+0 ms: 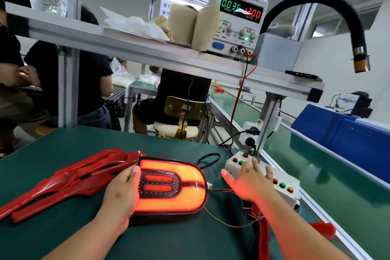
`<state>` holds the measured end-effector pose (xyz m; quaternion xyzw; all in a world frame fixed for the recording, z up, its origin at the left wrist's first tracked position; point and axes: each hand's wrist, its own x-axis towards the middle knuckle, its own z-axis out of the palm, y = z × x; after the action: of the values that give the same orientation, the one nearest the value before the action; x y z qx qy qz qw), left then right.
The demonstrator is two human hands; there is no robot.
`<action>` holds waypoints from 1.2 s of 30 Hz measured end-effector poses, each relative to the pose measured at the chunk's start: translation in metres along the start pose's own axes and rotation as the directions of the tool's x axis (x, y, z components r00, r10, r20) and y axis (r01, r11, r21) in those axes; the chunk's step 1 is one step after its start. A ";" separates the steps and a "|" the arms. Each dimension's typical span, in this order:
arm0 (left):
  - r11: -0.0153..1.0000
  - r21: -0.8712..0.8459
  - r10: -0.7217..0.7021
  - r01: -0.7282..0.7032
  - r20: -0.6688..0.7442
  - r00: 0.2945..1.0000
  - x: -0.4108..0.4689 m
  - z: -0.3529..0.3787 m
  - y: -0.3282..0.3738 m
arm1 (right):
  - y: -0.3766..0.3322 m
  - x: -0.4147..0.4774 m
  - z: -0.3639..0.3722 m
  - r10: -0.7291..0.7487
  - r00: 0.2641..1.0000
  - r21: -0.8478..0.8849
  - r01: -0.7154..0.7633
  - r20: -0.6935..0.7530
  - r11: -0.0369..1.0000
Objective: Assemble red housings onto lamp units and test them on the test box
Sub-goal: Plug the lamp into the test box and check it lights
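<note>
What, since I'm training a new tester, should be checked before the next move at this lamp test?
1. Lamp unit lit: ok, outer loop and both inner bars glow.
2. Left hand steadies the lamp unit: ok, it rests on its left end.
3. Right hand on the test box: ok, fingers spread over the buttons; which one is pressed, cannot tell.
4. Power supply voltage: ok, display reads 12.00.
5. Connector at the lamp unit's right end seated: cannot tell.
6. Spare red housings to hand: ok, lying left of the lamp unit.
</note>
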<state>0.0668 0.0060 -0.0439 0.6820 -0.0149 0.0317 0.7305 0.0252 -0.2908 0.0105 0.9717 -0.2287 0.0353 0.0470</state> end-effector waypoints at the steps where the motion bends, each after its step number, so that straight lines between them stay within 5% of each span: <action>1: 1.000 0.003 0.000 0.000 -0.002 1.000 0.000 0.000 -0.001 | 0.000 0.000 0.001 0.002 1.000 0.000 -0.002 0.004 1.000; 7: 0.996 0.081 0.033 -0.025 -0.103 0.994 -0.001 0.002 -0.001 | -0.001 -0.002 0.005 0.001 1.000 0.017 -0.001 -0.001 1.000; 14: 0.998 0.058 0.042 -0.038 -0.066 0.997 -0.001 0.002 -0.002 | -0.004 0.002 0.002 0.033 0.999 0.054 -0.034 0.014 0.998; 19: 0.997 0.051 0.053 -0.049 -0.080 0.995 -0.003 0.006 -0.001 | -0.019 0.007 -0.007 0.003 0.995 0.171 0.014 -0.100 0.985; 36: 0.994 0.076 0.091 -0.081 -0.135 0.987 0.003 0.005 -0.008 | -0.039 0.011 0.011 -0.011 0.992 0.024 0.014 -0.124 1.000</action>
<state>0.0709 0.0003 -0.0509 0.7020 0.0074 0.1110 0.7034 0.0528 -0.2625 -0.0023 0.9696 -0.2186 0.0980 0.0492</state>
